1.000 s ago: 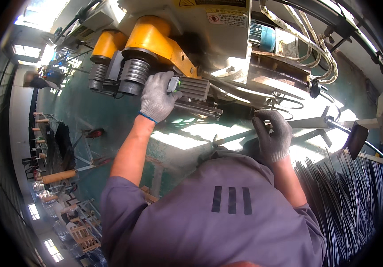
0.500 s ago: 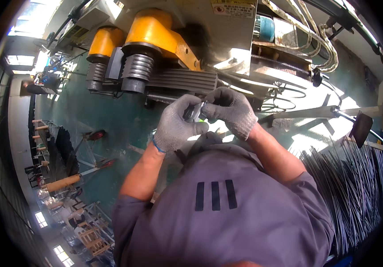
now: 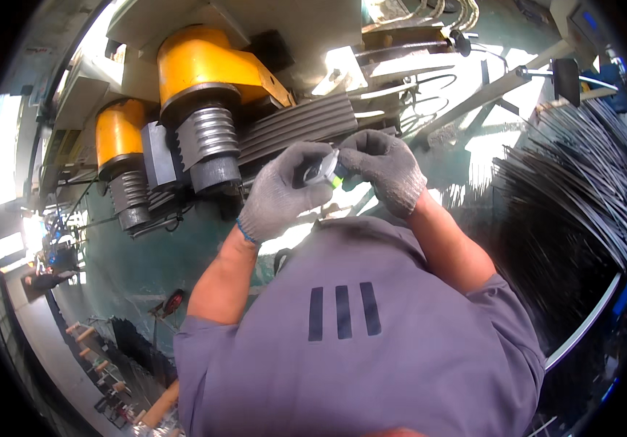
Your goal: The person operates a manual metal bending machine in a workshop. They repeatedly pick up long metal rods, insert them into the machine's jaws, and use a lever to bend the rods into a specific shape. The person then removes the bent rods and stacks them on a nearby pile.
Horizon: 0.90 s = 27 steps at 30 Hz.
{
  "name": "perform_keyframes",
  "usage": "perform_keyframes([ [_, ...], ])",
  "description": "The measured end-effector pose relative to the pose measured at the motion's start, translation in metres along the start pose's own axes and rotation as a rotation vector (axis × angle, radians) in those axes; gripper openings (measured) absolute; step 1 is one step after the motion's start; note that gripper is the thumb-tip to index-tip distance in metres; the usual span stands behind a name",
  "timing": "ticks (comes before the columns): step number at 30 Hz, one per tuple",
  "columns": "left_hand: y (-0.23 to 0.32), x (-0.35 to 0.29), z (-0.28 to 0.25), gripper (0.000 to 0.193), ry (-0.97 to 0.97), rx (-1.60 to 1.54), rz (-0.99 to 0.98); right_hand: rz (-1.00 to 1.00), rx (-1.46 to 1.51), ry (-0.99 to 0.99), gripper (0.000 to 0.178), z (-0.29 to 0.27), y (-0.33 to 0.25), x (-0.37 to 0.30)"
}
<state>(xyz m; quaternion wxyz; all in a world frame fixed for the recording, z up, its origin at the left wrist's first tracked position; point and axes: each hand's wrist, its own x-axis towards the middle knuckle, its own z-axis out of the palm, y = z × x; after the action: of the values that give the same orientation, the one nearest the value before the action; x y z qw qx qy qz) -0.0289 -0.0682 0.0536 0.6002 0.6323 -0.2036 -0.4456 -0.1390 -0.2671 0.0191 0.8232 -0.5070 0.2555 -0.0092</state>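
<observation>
Both my hands wear grey knit work gloves and meet in front of my body. My left hand (image 3: pixel 283 191) is closed around a small silver-grey object with a bright yellow-green edge (image 3: pixel 320 173), gripping it between fingers and thumb. Its kind cannot be made out. My right hand (image 3: pixel 386 172) pinches at the object's right side, with thumb and fingertips together. Whatever lies between those right fingertips is hidden by the glove.
Ahead stands a machine with two yellow housings (image 3: pixel 200 62) and ribbed metal rollers (image 3: pixel 208 138). Grey ribbed bars (image 3: pixel 291 127) run beside them. At the right lies a large bundle of thin dark rods (image 3: pixel 582 175). A person (image 3: pixel 48 279) is far off at the left.
My view has turned to the right, so the rollers look nearer and the rod bundle sits higher. Both hands stay together at the small object, whose yellow-green edge shows more plainly.
</observation>
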Motion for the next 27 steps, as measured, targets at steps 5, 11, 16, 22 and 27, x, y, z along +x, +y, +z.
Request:
perform_keyframes([
  [5,-0.013,-0.007,0.002,0.054,0.121,0.17,0.153,-0.187,-0.019,0.18,0.026,0.036,0.014,-0.042],
  [11,-0.018,-0.01,0.006,0.049,0.214,0.333,0.158,-0.31,-0.079,0.227,0.028,0.049,0.034,-0.047],
  [16,-0.017,-0.012,0.003,0.049,0.168,0.132,0.14,-0.286,0.092,0.189,0.032,0.048,0.035,-0.045],
  [22,0.0,-0.015,0.002,0.058,0.025,0.054,0.157,-0.061,0.113,0.123,0.028,0.037,0.0,-0.037],
  [27,0.004,-0.012,0.009,0.063,-0.063,0.196,0.067,-0.05,0.031,0.072,0.026,0.016,0.011,-0.029],
])
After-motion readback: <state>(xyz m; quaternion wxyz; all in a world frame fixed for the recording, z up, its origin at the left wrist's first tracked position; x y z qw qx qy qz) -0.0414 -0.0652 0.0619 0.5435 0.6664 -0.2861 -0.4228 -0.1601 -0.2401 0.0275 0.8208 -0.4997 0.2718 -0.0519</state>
